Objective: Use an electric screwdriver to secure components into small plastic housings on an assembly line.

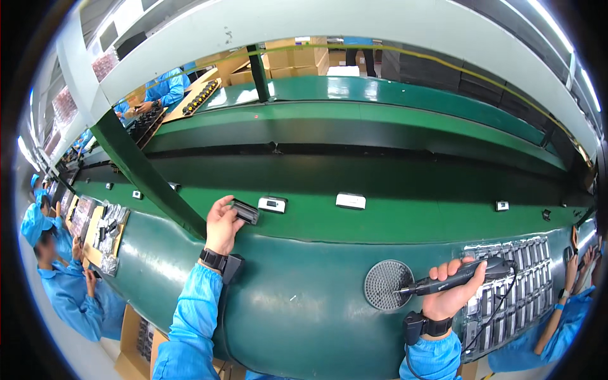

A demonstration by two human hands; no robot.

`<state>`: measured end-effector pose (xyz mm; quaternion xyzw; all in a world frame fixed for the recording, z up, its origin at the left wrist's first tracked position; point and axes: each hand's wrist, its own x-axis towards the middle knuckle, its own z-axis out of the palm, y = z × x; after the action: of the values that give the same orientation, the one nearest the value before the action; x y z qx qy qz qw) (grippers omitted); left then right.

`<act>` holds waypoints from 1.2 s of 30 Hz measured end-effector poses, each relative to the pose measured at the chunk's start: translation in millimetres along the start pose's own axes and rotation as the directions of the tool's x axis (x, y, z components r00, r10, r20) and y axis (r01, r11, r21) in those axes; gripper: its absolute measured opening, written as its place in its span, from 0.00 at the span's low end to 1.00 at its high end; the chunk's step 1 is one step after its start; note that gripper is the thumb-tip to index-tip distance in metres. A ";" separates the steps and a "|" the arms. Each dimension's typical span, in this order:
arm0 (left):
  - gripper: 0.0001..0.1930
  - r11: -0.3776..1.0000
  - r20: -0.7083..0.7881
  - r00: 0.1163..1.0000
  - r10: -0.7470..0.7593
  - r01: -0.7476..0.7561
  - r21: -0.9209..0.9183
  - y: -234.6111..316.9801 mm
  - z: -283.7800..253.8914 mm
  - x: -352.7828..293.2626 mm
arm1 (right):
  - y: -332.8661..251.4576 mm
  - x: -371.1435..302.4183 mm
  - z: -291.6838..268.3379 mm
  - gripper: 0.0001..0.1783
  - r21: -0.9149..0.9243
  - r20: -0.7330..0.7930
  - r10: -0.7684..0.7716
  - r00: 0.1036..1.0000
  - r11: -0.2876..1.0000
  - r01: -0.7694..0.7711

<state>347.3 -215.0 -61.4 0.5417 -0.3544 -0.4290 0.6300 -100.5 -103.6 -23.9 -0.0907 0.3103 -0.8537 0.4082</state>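
Note:
My left hand (221,227) is closed on a dark rectangular plastic housing (245,212), held out over the near edge of the green conveyor belt. A white device (272,204) lies on the belt just right of the housing. My right hand (451,292) is wrapped round a black electric screwdriver (462,278), which points left. The bit of the screwdriver reaches over a round grey screw tray (387,285) with many small pits; whether it touches a screw is too small to tell.
Other white devices (351,201) sit along the belt (405,225). A clear tray (506,294) of dark parts lies right on the green bench (304,335). A green post (149,174) stands left of my left arm. Co-workers (79,285) sit at both sides.

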 end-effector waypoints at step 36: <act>0.17 0.922 0.250 0.952 0.177 -0.250 0.295 -28.4 -5.3 11.7 | -12.0 -67.2 -92.6 0.21 -0.044 -0.008 0.352 0.936 0.935 -0.352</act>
<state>352.2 -225.0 -90.5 0.5449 -0.5442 -0.3504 0.5331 -102.3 -5.0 -83.2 -0.0427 0.3404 -0.7599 0.5522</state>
